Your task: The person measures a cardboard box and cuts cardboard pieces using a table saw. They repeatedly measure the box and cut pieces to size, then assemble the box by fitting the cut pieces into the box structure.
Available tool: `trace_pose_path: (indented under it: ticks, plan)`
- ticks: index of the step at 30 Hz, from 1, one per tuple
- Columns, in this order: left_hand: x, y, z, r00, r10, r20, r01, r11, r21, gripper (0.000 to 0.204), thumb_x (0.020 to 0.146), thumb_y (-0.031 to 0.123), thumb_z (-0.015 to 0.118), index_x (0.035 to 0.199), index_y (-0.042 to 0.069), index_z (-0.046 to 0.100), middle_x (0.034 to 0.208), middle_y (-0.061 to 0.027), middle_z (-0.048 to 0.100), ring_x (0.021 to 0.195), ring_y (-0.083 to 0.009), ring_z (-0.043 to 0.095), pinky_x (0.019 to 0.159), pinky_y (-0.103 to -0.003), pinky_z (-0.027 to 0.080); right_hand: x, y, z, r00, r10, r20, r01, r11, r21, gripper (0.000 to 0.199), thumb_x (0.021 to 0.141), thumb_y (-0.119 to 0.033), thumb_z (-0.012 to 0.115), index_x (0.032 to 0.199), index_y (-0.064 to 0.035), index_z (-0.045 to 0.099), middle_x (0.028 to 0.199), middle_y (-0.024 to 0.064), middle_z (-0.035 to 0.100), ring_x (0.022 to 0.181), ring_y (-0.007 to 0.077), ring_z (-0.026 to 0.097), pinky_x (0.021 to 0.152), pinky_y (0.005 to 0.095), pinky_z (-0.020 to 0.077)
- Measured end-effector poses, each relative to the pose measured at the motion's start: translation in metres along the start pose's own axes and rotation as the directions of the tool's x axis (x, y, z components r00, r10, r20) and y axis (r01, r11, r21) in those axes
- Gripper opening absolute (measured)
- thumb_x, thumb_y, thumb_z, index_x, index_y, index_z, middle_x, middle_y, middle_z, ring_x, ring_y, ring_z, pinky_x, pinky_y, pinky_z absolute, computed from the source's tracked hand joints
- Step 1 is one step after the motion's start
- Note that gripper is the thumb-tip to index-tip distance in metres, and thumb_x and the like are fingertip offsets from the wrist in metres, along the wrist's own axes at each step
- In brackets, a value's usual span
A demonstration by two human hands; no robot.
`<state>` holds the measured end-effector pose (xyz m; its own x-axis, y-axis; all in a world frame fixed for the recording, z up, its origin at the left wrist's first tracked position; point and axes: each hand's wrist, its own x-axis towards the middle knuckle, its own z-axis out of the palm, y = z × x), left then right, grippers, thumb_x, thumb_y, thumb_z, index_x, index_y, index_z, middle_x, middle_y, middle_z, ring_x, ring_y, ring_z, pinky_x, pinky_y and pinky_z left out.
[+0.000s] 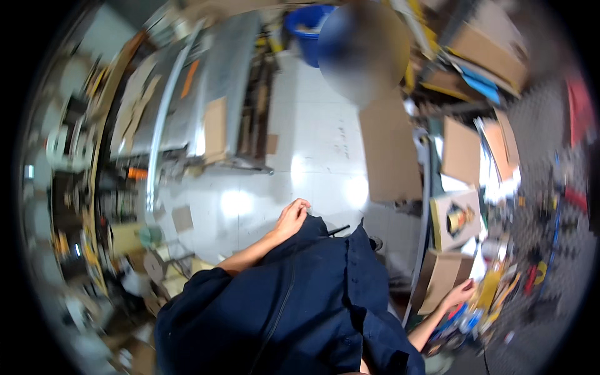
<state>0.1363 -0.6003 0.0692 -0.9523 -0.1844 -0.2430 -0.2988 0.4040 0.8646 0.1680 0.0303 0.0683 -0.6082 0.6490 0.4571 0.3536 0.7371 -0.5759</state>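
Note:
My left hand (292, 219) hangs in front of my dark blue work jacket (294, 294), above the tiled floor. Its fingers are curled in, and nothing shows in them. Far to the right, my right hand (461, 293) reaches over the workbench. It is beside an open cardboard box (445, 281) and close to a yellow piece (491, 289) among jumbled tools. Blur hides how its fingers are set and whether they touch anything. Behind the box stands a pale carton (456, 219) with a picture on its face.
A metal-topped table (219, 75) with cardboard pieces stands ahead left. A blue bucket (306, 37) sits at the far end of the aisle. A brown cardboard sheet (390, 150) lies along the bench's left side. Cluttered shelves (94, 175) line the left.

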Motion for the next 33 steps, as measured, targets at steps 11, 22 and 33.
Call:
trace_pose_path:
  ticks: [11,22,33]
  plan:
    - [-0.046,-0.101,-0.151,0.844,-0.218,-0.490,0.110,0.965,-0.239,0.017,0.093,0.009,0.052,0.110,0.007,0.054,0.064,-0.0077,0.051,0.058,-0.0216,0.052,0.058,-0.034,0.043,-0.222,-0.470,0.212,0.390,-0.574,0.720,0.060,0.796,0.602,0.026,0.096,-0.016,0.060,0.116,-0.0008,0.054,0.101,0.0088,0.061,0.090,0.0143,0.057,0.081,0.0280,0.0481]
    - [-0.085,-0.218,-0.327,0.462,-0.302,-0.834,0.209,0.951,-0.228,0.016,0.093,0.008,0.057,0.108,0.006,0.058,0.084,-0.0085,0.060,0.075,-0.0166,0.058,0.066,-0.030,0.047,-0.488,-0.693,0.259,-0.360,-0.633,0.686,-0.106,0.758,0.644,0.035,0.094,-0.021,0.063,0.122,-0.0032,0.051,0.099,0.0099,0.063,0.085,0.0155,0.061,0.076,0.0292,0.0506]
    - [-0.013,-0.321,-0.645,0.486,0.069,-0.871,0.243,0.947,0.211,0.012,0.095,0.004,0.048,0.100,0.001,0.058,0.091,-0.0179,0.058,0.084,-0.0378,0.057,0.076,-0.041,0.046,-0.811,-0.818,0.283,-0.684,-0.349,0.640,0.009,0.874,0.486,0.083,0.094,-0.060,0.044,0.143,0.0030,0.020,0.117,0.0298,0.060,0.114,0.0436,0.056,0.099,0.0449,0.0415]
